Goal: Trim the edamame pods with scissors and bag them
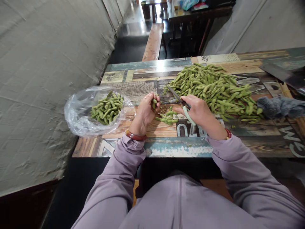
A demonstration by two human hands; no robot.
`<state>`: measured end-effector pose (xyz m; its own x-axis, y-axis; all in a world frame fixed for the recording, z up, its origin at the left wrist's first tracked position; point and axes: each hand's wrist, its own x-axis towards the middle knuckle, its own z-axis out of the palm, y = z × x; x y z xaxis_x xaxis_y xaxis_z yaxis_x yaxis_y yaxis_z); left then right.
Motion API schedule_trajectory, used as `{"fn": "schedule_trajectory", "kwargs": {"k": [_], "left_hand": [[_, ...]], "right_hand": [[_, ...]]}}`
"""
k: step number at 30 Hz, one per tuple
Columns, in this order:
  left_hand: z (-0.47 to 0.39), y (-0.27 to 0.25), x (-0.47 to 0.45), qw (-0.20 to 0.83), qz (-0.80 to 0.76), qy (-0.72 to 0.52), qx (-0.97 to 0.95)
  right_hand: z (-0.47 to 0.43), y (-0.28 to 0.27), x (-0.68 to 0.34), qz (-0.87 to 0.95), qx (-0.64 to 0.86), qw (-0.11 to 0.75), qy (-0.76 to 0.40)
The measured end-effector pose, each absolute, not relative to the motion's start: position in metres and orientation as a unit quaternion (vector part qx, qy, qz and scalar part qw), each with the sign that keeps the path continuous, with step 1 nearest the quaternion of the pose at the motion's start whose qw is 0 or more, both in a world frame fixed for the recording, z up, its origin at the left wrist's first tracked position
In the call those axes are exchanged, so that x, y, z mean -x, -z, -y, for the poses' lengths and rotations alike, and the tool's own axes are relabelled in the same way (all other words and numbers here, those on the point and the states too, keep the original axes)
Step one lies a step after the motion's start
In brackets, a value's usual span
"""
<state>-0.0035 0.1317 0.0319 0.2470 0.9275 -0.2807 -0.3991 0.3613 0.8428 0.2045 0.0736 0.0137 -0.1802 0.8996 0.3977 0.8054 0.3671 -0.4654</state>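
My left hand (145, 110) is closed around a green edamame pod (154, 103), whose end shows between the thumb and fingers. In my right hand (197, 109) is a pair of scissors (188, 115) with a pale green handle; the dark blades point up and left, apart from the pod. A few loose edamame pods (168, 119) lie on the table between my hands. Beyond my right hand spreads a large heap of edamame pods (209, 86). To the left, a clear plastic bag (76, 111) stands with its mouth open and holds more pods (108, 109).
The patterned table (128, 144) carries a grey cloth (281, 106) and a dark flat blade-like object (281, 74) on the right. A rough grey wall (47, 79) borders the left side. Behind stand a wooden bench (153, 41) and another table (200, 13) with items on it.
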Motion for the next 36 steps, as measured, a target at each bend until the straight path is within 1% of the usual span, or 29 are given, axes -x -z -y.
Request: {"fn": "schedule_trajectory", "kwargs": {"k": [3, 6, 8, 11, 14, 16, 18, 21, 24, 27, 31, 33, 36], "left_hand": [[-0.132, -0.032, 0.005, 0.717, -0.406, -0.450, -0.344], [-0.128, -0.030, 0.003, 0.683, -0.399, -0.418, -0.448], [-0.125, -0.028, -0.001, 0.619, -0.408, -0.388, -0.547], [-0.121, -0.023, -0.008, 0.471, -0.418, -0.346, -0.695], [-0.119, -0.019, -0.011, 0.341, -0.408, -0.279, -0.800], [-0.118, -0.017, -0.010, 0.288, -0.405, -0.235, -0.835], [-0.117, -0.016, -0.009, 0.259, -0.404, -0.202, -0.854], [-0.118, -0.016, -0.008, 0.238, -0.405, -0.193, -0.862], [-0.123, -0.019, -0.005, 0.247, -0.423, -0.254, -0.834], [-0.129, -0.022, -0.001, 0.299, -0.454, -0.328, -0.773], [-0.134, -0.019, 0.002, 0.390, -0.472, -0.369, -0.699], [-0.135, -0.016, 0.003, 0.375, -0.477, -0.378, -0.700], [-0.138, -0.011, 0.005, 0.289, -0.499, -0.364, -0.732]], "right_hand": [[-0.075, -0.014, -0.207, 0.747, 0.572, 0.333, -0.060], [-0.076, -0.014, -0.207, 0.745, 0.573, 0.338, -0.057], [-0.077, -0.013, -0.207, 0.749, 0.567, 0.337, -0.057], [-0.077, -0.012, -0.207, 0.752, 0.565, 0.334, -0.055], [-0.078, -0.013, -0.207, 0.752, 0.566, 0.332, -0.055], [-0.077, -0.013, -0.207, 0.753, 0.567, 0.329, -0.056], [-0.077, -0.013, -0.206, 0.754, 0.567, 0.326, -0.055], [-0.076, -0.013, -0.205, 0.756, 0.566, 0.325, -0.052], [-0.076, -0.013, -0.205, 0.753, 0.566, 0.331, -0.050], [-0.076, -0.014, -0.205, 0.751, 0.568, 0.335, -0.048], [-0.075, -0.014, -0.205, 0.753, 0.566, 0.332, -0.048], [-0.075, -0.014, -0.205, 0.754, 0.564, 0.333, -0.048], [-0.075, -0.014, -0.205, 0.755, 0.563, 0.333, -0.046]]}}
